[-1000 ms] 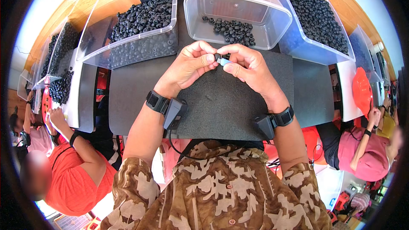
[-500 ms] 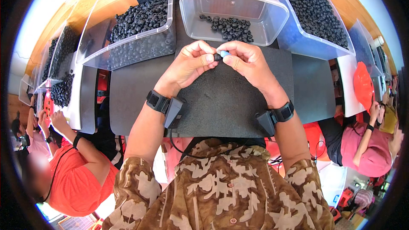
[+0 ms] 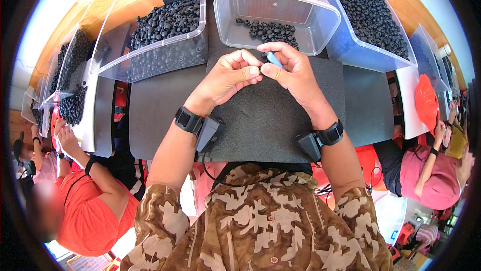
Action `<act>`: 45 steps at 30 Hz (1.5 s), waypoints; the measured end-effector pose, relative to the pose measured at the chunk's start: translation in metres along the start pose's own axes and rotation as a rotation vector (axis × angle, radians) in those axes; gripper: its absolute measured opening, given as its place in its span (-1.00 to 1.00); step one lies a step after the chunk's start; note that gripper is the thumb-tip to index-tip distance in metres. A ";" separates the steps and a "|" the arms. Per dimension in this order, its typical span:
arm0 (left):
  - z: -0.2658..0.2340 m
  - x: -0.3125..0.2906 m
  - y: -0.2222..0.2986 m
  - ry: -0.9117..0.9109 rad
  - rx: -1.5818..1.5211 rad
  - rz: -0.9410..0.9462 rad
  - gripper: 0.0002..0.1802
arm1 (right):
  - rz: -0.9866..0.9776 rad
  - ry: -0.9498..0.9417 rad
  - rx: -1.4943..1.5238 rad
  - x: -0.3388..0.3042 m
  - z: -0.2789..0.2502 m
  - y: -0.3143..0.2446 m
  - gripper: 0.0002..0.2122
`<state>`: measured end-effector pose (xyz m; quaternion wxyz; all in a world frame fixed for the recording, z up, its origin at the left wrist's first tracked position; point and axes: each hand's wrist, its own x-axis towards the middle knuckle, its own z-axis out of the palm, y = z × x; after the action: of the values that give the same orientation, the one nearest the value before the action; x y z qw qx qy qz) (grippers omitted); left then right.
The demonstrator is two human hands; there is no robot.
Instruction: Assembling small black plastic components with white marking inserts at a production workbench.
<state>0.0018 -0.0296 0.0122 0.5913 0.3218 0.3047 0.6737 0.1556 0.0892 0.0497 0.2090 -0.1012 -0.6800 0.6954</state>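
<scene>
My left hand is closed, its thumb and index fingertips pinching over the mat. Its fingertips meet my right thumb, and a small dark bit of a black round part shows between them. Fingers mostly cover that part. My right hand is also closed, with a small blue tool between thumb and curled fingers; the index finger arches above it. The tool's exact shape is hidden. Both hands are over the far part of the black tabletop, just in front of a clear bin holding black round parts.
Larger clear bins full of black parts stand at back left and back right. People work on both sides, one in a red shirt and one in a pink shirt. A red bowl-like item is at right.
My right index finger has lifted and opened outward, and the blue tool has tilted more upright. My fingertips have come slightly lower, with the black part now mostly hidden.
</scene>
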 end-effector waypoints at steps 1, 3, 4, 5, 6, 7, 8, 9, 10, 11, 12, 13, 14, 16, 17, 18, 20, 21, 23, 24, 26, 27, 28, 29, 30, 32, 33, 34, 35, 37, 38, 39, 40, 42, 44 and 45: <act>0.000 -0.001 0.000 0.017 0.001 -0.001 -0.86 | -0.017 0.024 -0.019 0.001 -0.002 0.000 -0.70; 0.008 -0.001 0.008 0.030 0.005 -0.004 -0.85 | -0.051 0.090 -0.120 0.003 -0.010 0.006 -0.72; 0.012 -0.005 0.015 0.029 0.098 0.078 -0.86 | -0.084 0.155 -0.220 0.004 -0.013 0.009 -0.74; 0.019 -0.008 0.028 0.028 0.194 0.163 -0.87 | -0.089 0.154 -0.219 0.005 -0.012 0.006 -0.74; 0.025 -0.011 0.043 0.080 0.337 0.262 -0.89 | -0.046 0.201 -0.187 0.003 -0.011 0.003 -0.74; 0.033 -0.015 0.062 0.172 0.633 0.422 -0.91 | 0.000 0.249 -0.154 0.000 -0.012 0.000 -0.75; 0.041 -0.022 0.087 0.287 0.842 0.531 -0.92 | -0.002 0.241 -0.148 -0.001 -0.009 -0.002 -0.75; 0.043 -0.023 0.106 0.353 0.860 0.642 -0.91 | -0.033 0.266 -0.131 -0.001 -0.008 -0.002 -0.76; 0.040 -0.023 0.122 0.507 1.002 0.735 -0.91 | -0.067 0.295 -0.116 0.000 -0.009 -0.002 -0.76; 0.036 -0.025 0.141 0.642 1.202 0.816 -0.94 | -0.072 0.283 -0.108 0.002 -0.007 -0.001 -0.76; 0.032 -0.027 0.155 0.789 1.280 0.730 -0.90 | -0.082 0.287 -0.113 0.003 -0.007 0.001 -0.77; 0.032 -0.028 0.157 0.794 1.287 0.732 -0.90 | -0.092 0.292 -0.118 0.003 -0.007 0.003 -0.79; 0.036 -0.025 0.156 0.769 1.601 0.847 -0.87 | -0.095 0.296 -0.118 0.003 -0.009 0.005 -0.79; 0.048 -0.023 0.136 0.639 1.775 0.840 -0.81 | -0.082 0.305 -0.131 0.002 -0.012 0.006 -0.80; 0.051 -0.019 0.116 0.464 1.753 0.846 -0.86 | -0.081 0.308 -0.131 0.001 -0.013 0.008 -0.80; 0.050 -0.016 0.094 0.315 1.707 0.768 -0.89 | -0.082 0.312 -0.114 0.002 -0.014 0.008 -0.81; 0.056 -0.012 0.055 0.103 1.645 0.481 -0.83 | -0.082 0.314 -0.097 0.002 -0.014 0.011 -0.81; 0.050 -0.012 0.038 0.098 1.647 0.440 -0.80 | -0.082 0.307 -0.100 0.003 -0.012 0.011 -0.82; 0.043 -0.010 0.019 0.148 1.589 0.301 -0.80 | -0.082 0.304 -0.109 0.003 -0.013 0.010 -0.83; 0.039 -0.010 0.016 0.151 1.590 0.304 -0.80 | -0.070 0.309 -0.091 0.003 -0.013 0.010 -0.83; 0.031 -0.006 0.013 0.157 1.557 0.227 -0.79 | -0.060 0.311 -0.074 0.003 -0.012 0.010 -0.84; 0.028 -0.005 0.012 0.159 1.559 0.230 -0.79 | -0.069 0.316 -0.084 0.004 -0.013 0.011 -0.84; 0.025 -0.005 0.012 0.129 1.552 0.230 -0.78 | -0.078 0.321 -0.094 0.004 -0.012 0.011 -0.84; 0.025 -0.004 0.013 0.098 1.545 0.229 -0.78 | -0.079 0.318 -0.094 0.004 -0.012 0.011 -0.84; 0.025 -0.004 0.015 0.101 1.546 0.230 -0.78 | -0.078 0.308 -0.103 0.004 -0.012 0.010 -0.83; 0.027 -0.005 0.018 0.074 1.367 0.157 -0.86 | -0.076 0.295 -0.112 0.003 -0.012 0.010 -0.83; 0.026 -0.005 0.019 0.077 1.367 0.158 -0.86 | -0.074 0.281 -0.083 0.002 -0.012 0.009 -0.81; 0.023 -0.003 0.019 0.105 1.127 0.103 -0.89 | -0.071 0.268 -0.055 0.002 -0.012 0.008 -0.80; 0.023 -0.003 0.019 0.129 0.884 0.048 -0.91 | -0.068 0.268 -0.056 0.001 -0.011 0.005 -0.80; 0.023 -0.003 0.021 0.119 0.530 0.037 -0.89 | -0.146 0.246 0.009 0.001 -0.010 0.001 -0.78; 0.023 -0.003 0.022 0.107 0.180 0.028 -0.87 | -0.143 0.247 0.006 0.001 -0.010 0.001 -0.78; 0.019 -0.004 0.021 0.106 0.176 0.028 -0.87 | -0.140 0.222 0.009 0.001 -0.010 0.002 -0.78; 0.014 -0.006 0.018 0.091 0.083 0.007 -0.83 | -0.136 0.198 0.012 0.001 -0.010 0.002 -0.78; 0.009 -0.006 0.013 0.078 -0.015 -0.015 -0.78 | -0.124 0.160 -0.005 0.001 -0.010 0.005 -0.78; 0.007 -0.004 0.009 0.053 -0.069 0.038 -0.77 | -0.084 0.091 -0.020 0.002 -0.010 0.006 -0.79; 0.008 -0.004 0.008 0.054 -0.072 0.038 -0.77 | -0.081 0.091 -0.021 0.002 -0.009 0.005 -0.79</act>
<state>0.0033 -0.0343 0.0228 0.5812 0.2877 0.2899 0.7038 0.1571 0.0983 0.0444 0.2665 -0.1071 -0.6807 0.6739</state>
